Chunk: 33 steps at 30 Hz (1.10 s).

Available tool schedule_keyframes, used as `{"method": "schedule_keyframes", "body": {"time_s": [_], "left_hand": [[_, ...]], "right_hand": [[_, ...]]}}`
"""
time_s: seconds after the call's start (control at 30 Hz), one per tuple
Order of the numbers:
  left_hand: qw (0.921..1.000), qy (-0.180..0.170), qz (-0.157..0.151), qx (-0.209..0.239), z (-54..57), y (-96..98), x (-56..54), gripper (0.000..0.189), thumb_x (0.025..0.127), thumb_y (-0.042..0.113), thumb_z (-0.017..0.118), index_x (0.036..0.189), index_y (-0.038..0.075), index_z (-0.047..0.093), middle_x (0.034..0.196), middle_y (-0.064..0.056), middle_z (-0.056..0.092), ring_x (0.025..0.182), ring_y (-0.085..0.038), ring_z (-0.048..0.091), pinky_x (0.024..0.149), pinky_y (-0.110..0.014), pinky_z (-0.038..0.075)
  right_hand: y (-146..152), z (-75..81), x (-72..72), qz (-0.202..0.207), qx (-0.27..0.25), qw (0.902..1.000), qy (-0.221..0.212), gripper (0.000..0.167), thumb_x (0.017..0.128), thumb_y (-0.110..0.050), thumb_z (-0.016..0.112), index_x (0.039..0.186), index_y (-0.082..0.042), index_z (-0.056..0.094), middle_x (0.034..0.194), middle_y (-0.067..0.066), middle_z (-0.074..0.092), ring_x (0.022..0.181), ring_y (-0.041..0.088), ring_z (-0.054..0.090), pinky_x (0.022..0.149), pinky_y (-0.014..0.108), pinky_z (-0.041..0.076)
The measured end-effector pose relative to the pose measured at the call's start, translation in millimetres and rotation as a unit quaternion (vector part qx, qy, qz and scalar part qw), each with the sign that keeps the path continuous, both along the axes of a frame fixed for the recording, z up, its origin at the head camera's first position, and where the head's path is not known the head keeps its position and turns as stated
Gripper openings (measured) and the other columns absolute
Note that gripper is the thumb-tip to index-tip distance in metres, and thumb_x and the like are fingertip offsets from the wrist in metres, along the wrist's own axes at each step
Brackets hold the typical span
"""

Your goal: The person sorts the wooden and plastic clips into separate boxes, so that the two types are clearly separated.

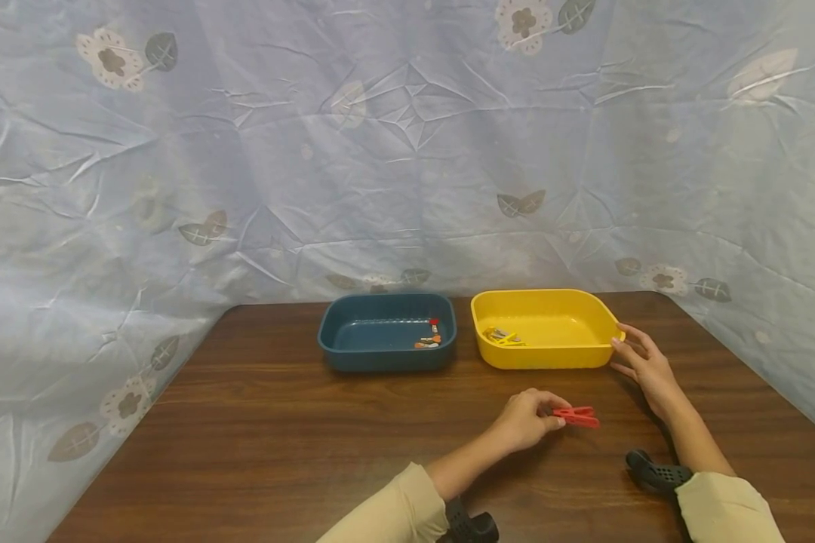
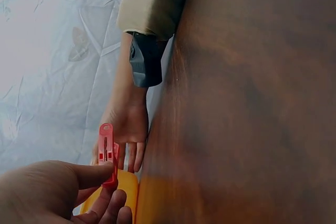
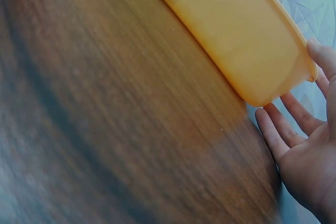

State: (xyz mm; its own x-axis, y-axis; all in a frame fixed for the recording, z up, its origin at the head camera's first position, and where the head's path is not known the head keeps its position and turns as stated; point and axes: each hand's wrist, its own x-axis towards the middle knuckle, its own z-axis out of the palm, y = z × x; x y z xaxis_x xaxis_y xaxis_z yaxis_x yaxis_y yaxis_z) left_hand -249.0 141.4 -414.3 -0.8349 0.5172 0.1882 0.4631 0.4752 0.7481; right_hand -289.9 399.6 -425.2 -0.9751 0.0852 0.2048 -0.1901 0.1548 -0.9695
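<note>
My left hand (image 1: 524, 422) pinches a red clothespin (image 1: 577, 416) between thumb and fingers, above the table in front of the yellow basin (image 1: 550, 357). In the left wrist view the red clothespin (image 2: 106, 145) points up from the thumb. At the basin's right end, my right hand (image 1: 654, 377) grips the rim with thumb and index finger. In the right wrist view the other fingers (image 3: 273, 127) spread beside the basin wall. Several yellow and grey clothespins (image 1: 504, 337) lie in the basin's left front corner.
A dark blue basin (image 1: 387, 361) stands left of the yellow one, with a few small red, orange and white pieces (image 1: 429, 342) at its right side. Both stand toward the back of the brown wooden table (image 1: 258, 445). A pale floral curtain (image 1: 407, 188) hangs behind.
</note>
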Motion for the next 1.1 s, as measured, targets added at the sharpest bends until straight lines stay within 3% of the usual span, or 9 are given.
{"method": "schedule_keyframes", "body": {"time_s": [0.37,0.53,1.1], "left_hand": [[0.9999,0.007,0.009,0.013,7.8,1.0,-6.2,0.018,0.081,0.013,0.071,0.099,0.018,0.072,0.078,0.012,0.054,0.066,0.001,0.046,0.055,-0.015,0.038],[0.9997,0.013,0.01,0.018,10.4,0.4,-9.8,0.018,0.082,0.013,0.071,0.099,0.017,0.071,0.077,0.011,0.054,0.067,0.001,0.046,0.056,-0.015,0.038],[0.9987,0.043,0.016,0.021,21.4,5.6,-24.4,0.018,0.082,0.011,0.07,0.098,0.015,0.072,0.09,0.011,0.064,0.071,0.0,0.049,0.057,-0.015,0.039]], "right_hand": [[1.1,-1.0,-0.6,0.003,-0.02,0.9998,0.002,0.055,0.095,-0.027,0.051,0.143,-0.014,0.028,0.13,0.013,0.026,0.098,0.0,0.048,0.078,0.02,0.047],[0.2,-0.8,-0.9,0.001,-0.014,0.9999,0.001,0.055,0.095,-0.027,0.051,0.143,-0.014,0.028,0.133,0.019,0.022,0.097,0.0,0.047,0.078,0.02,0.047],[0.7,-2.4,-1.8,0.009,-0.017,0.9998,0.004,0.056,0.095,-0.027,0.051,0.143,-0.012,0.026,0.127,0.013,0.027,0.096,0.001,0.05,0.078,0.02,0.047]]}}
